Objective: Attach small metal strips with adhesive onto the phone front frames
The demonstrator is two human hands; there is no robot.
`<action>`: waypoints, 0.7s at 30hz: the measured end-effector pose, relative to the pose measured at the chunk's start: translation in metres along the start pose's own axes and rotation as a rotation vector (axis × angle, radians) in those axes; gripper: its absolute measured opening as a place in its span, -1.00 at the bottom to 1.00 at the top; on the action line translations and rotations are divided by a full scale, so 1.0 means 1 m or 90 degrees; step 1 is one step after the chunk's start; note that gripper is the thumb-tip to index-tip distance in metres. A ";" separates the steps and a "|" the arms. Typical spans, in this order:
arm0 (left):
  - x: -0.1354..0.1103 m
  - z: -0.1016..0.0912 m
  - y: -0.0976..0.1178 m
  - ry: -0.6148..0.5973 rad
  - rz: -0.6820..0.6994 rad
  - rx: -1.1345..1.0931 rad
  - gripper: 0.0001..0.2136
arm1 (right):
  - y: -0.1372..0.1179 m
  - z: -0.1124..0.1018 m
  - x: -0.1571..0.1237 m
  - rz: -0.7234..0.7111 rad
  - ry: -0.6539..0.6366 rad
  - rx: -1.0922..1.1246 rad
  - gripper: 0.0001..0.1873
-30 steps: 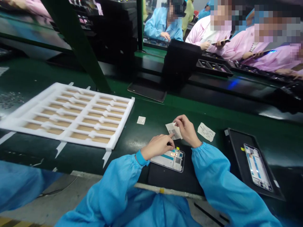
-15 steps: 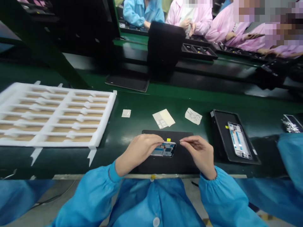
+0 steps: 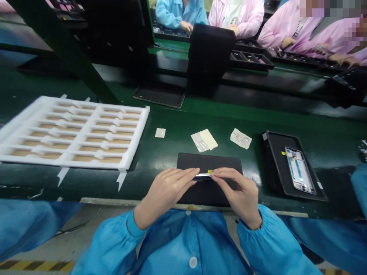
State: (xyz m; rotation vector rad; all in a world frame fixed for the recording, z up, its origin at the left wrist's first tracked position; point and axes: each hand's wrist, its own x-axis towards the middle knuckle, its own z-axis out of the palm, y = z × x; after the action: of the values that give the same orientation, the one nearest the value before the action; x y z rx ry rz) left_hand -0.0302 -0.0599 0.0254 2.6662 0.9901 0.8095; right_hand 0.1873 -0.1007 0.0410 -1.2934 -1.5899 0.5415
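Both my hands meet over a black mat (image 3: 209, 162) at the near edge of the green belt. My left hand (image 3: 168, 189) and my right hand (image 3: 236, 189) grip a phone frame (image 3: 203, 176) from its two sides, fingers curled round it. The frame is tipped up so only its thin silver edge shows, with a small yellow tab (image 3: 210, 172) by it. Behind the mat lie a label sheet (image 3: 204, 140), a crumpled white paper (image 3: 241, 138) and a small white square (image 3: 160, 132).
A white foam tray (image 3: 69, 131) with tan slots lies at left. A black tray (image 3: 275, 164) holding another phone frame (image 3: 299, 170) sits at right. A blue sleeve (image 3: 359, 183) of a neighbour shows at far right. People in pink and blue coats work across the line.
My right hand let go of the label sheet, which now lies on the belt. Both hands came together on the phone frame and tilted it up on edge.
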 end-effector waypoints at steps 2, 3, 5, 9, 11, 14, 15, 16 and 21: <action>-0.004 0.001 -0.003 0.016 -0.012 -0.011 -0.74 | -0.003 0.002 0.001 -0.030 -0.009 -0.024 -0.81; -0.006 0.002 -0.004 0.029 -0.014 -0.019 -0.77 | -0.003 0.003 0.002 -0.046 -0.015 -0.035 -0.80; -0.009 0.005 -0.005 0.054 -0.014 -0.038 -0.81 | -0.004 0.007 0.003 -0.079 -0.037 -0.058 -0.78; -0.015 0.012 -0.005 0.103 -0.013 -0.058 -0.83 | -0.002 0.015 0.005 -0.130 -0.089 -0.097 -0.76; -0.016 0.013 -0.004 0.116 -0.018 -0.059 -0.82 | -0.002 0.017 0.006 -0.134 -0.105 -0.114 -0.76; -0.017 0.012 -0.002 0.118 -0.020 -0.059 -0.82 | -0.005 0.017 0.008 -0.131 -0.131 -0.138 -0.79; -0.017 0.011 -0.001 0.120 -0.016 -0.058 -0.83 | -0.007 0.016 0.009 -0.131 -0.143 -0.151 -0.80; -0.017 0.010 -0.001 0.122 -0.012 -0.057 -0.83 | -0.009 0.015 0.010 -0.132 -0.156 -0.165 -0.81; -0.017 0.010 0.000 0.128 -0.008 -0.056 -0.82 | -0.016 0.013 0.012 -0.152 -0.210 -0.233 -0.87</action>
State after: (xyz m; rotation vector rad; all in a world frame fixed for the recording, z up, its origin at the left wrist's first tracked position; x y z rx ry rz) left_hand -0.0356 -0.0713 0.0099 2.5402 0.9871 1.1088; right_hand 0.1685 -0.0916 0.0535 -1.2975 -2.1621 0.3345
